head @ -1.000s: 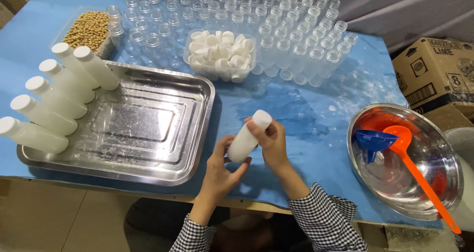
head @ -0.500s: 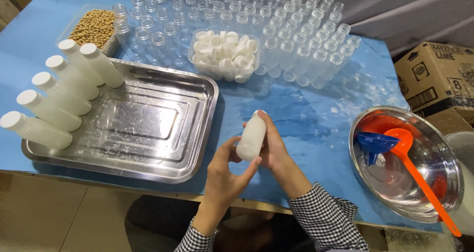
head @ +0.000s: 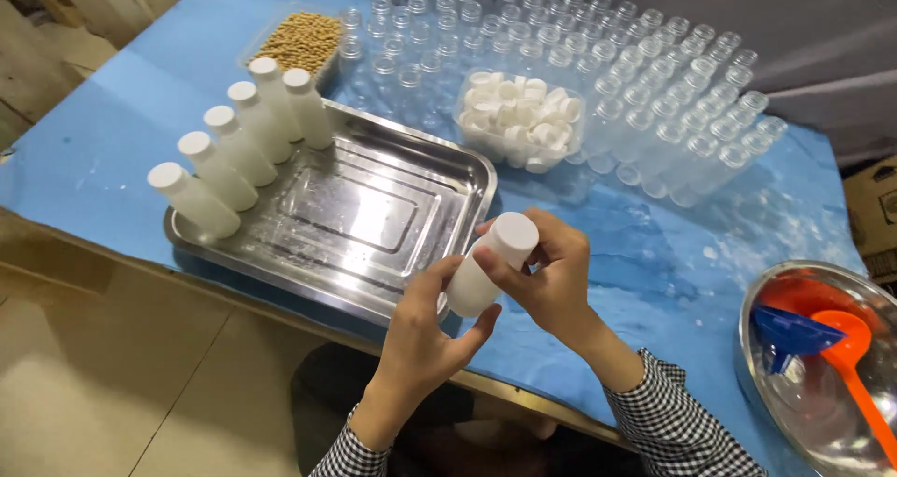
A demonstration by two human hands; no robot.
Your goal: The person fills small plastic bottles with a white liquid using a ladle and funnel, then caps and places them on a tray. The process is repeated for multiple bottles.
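Both hands are holding one white bottle (head: 488, 265) in the air just past the near right corner of the steel tray (head: 374, 243), above the blue table cover (head: 654, 271). The bottle is tilting, its white cap (head: 514, 229) pointing up and away to the right. The left hand (head: 425, 332) is cupping the bottle's lower end, its fingers curling round the base from below and closing on it. The right hand (head: 551, 285) is gripping higher up, its thumb pressing across the body while the fingers are wrapping behind the neck and cap. Five more filled white bottles (head: 238, 145) are lying in a row along the tray's far left side. Beyond the tray, a tub of white caps (head: 519, 117) is sitting among rows of empty clear bottles (head: 654, 94), with a tray of soybeans (head: 301, 40) at the far left. A steel bowl (head: 775, 421) holding a blue funnel (head: 790, 332) and an orange ladle (head: 850, 355) is sitting at the right.
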